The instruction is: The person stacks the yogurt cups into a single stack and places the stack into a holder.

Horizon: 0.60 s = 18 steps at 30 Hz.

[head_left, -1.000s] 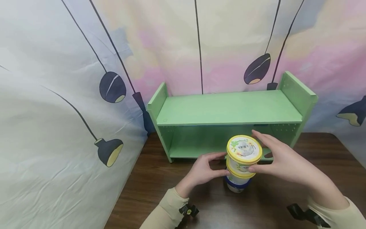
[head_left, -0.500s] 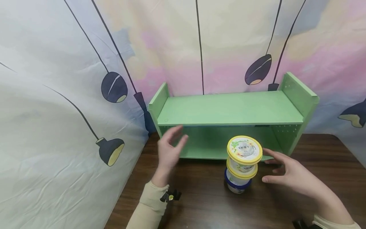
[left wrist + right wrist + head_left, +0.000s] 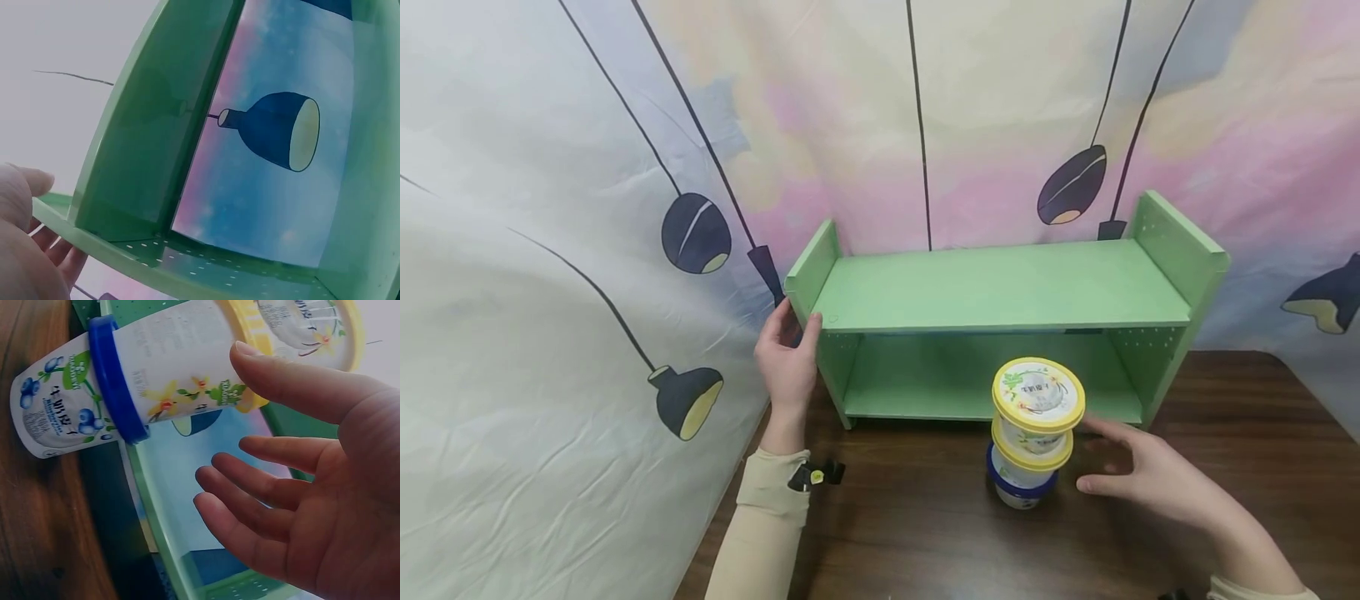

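Observation:
A stack of three lidded yogurt tubs stands on the table in front of a green shelf. The top tub and the middle tub have yellow lids; the bottom tub has a blue lid and blueberry print. At the shelf's left end my left hand grips the front edge of the side panel, thumb on one side and fingers on the other. My right hand stays just right of the stack, fingers spread and relaxed, holding nothing.
The dark wooden table carries the shelf and the tubs. Behind the shelf and along the left hangs a cloth backdrop printed with lamps. The shelf's right side panel rises above its top board.
My left hand has left the tubs, swung left and taken hold of the shelf's side panel. My right hand has let go of the stack and drawn slightly right and down.

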Each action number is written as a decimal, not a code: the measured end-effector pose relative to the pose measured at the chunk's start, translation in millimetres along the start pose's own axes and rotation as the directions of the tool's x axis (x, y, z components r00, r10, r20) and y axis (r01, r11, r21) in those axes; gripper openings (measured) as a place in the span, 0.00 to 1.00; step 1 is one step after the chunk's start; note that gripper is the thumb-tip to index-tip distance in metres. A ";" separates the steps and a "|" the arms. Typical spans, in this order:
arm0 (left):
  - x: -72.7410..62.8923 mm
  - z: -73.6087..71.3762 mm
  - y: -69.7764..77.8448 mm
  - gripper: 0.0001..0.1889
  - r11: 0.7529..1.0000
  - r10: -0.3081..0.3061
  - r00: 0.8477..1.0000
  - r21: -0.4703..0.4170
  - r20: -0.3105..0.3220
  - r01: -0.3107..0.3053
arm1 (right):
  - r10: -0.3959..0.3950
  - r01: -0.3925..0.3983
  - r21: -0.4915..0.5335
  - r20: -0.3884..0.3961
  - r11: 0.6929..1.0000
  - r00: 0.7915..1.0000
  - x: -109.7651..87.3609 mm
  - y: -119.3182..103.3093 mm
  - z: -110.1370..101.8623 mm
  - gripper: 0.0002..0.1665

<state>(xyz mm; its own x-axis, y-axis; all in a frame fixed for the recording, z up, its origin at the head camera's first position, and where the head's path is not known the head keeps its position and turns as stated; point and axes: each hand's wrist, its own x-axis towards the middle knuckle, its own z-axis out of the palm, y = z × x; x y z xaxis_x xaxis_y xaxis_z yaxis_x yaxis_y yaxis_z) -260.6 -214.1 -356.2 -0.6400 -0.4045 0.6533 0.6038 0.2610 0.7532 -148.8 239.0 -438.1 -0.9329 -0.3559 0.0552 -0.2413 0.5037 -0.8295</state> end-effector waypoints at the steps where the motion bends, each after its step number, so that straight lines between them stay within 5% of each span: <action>1: -0.2 0.7 3.7 0.23 1.000 -0.013 1.000 -0.004 -0.004 0.013 | 0.014 -0.014 0.006 0.013 1.000 1.000 0.0 0.2 0.9 0.55; 9: 2.3 3.6 22.0 0.16 0.994 0.053 0.998 0.095 -0.044 -0.049 | 0.049 -0.050 0.041 0.013 0.998 0.999 1.8 9.9 11.2 0.54; 18: 6.8 1.0 10.1 0.11 0.994 0.047 0.997 0.103 -0.055 -0.041 | 0.123 -0.124 0.028 0.012 0.992 0.992 9.9 29.6 27.5 0.56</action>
<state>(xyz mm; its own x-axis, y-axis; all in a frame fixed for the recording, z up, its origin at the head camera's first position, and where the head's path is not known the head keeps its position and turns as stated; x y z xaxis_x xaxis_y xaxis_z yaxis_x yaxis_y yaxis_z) -259.3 -213.4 -344.1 -0.5841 -0.4397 0.6823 0.5773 0.3659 0.7299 -157.8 228.8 -477.4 -0.9521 -0.3008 -0.0544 -0.1165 0.5217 -0.8451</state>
